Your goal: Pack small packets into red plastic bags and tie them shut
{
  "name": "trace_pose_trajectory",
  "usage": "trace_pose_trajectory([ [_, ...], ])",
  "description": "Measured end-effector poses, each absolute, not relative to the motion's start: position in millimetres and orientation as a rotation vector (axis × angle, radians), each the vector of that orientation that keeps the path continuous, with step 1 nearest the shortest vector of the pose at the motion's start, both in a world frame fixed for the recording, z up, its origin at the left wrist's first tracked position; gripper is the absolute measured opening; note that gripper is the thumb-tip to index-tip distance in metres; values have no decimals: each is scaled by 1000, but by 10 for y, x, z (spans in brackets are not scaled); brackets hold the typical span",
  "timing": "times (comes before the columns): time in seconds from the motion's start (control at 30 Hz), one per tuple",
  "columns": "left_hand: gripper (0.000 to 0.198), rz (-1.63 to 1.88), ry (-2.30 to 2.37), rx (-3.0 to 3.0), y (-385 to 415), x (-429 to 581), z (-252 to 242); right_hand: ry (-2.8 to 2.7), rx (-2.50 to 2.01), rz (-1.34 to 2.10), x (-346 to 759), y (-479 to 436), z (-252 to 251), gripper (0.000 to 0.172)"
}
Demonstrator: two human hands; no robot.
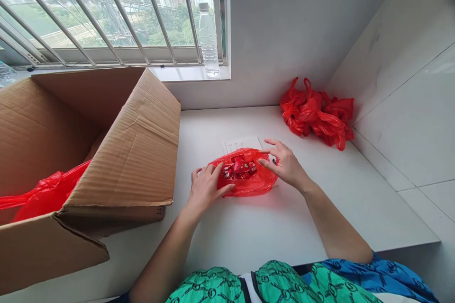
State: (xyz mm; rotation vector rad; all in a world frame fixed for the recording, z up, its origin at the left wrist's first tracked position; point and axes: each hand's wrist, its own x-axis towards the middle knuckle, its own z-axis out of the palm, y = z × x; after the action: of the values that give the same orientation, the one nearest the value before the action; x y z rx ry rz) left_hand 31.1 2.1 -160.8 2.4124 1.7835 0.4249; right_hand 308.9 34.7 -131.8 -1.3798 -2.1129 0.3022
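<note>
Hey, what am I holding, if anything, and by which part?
Your left hand touches the open red bag at its left rim; your right hand is at the right rim. Whether either grip actually pinches it cannot be told.

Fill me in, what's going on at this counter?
A person's bare left hand rests at the left edge of an open, translucent red plastic bag on the white counter; the right hand is at its right edge, fingers spread. Small, shiny red packets show in the bag's opening. To the left, an open brown cardboard box holds crumpled red plastic; at the back right lies a crumpled red plastic heap.
</note>
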Motion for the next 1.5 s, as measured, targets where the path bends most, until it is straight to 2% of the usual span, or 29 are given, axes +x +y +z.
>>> trace_pose_trajectory([
  [0.1,33,606,1841,2406,35,360,-1608,-1932,-1252,154,2941,277,-1228,21],
  [0.23,29,676,1830,2427,48,394,-1682,-2184,-1112,211,2681,205,-1385,18],
  [0.4,34,655,1789,2385,50,373,-1742,-2431,-1225,2,2564,293,-1701,33],
  [0.57,26,727,1736,2250,48,379,-1627,-2385,-1278,-16,2609,337,-1717,30],
  [0.67,28,853,1702,2199,38,402,-1547,-2313,-1226,68,2576,271,-1619,27],
  [0.8,30,1107,1603,2091,-6,444,-1468,-2202,-1041,354,2476,160,-1500,33],
  [0.87,32,1180,1562,1974,-34,461,-1440,-2138,-989,478,2442,128,-1473,29],
  [0.97,34,1164,1507,1829,-61,463,-1409,-2055,-974,589,2439,113,-1455,15],
  [1.1,27,1089,1416,1874,-55,432,-1367,-2038,-984,674,2494,120,-1425,14],
  [1.2,16,1118,1410,1923,-39,418,-1348,-2039,-1009,708,2530,121,-1396,17],
  [1.5,25,1264,1456,1729,-35,422,-1361,-1901,-1074,910,2518,70,-1350,36],
])
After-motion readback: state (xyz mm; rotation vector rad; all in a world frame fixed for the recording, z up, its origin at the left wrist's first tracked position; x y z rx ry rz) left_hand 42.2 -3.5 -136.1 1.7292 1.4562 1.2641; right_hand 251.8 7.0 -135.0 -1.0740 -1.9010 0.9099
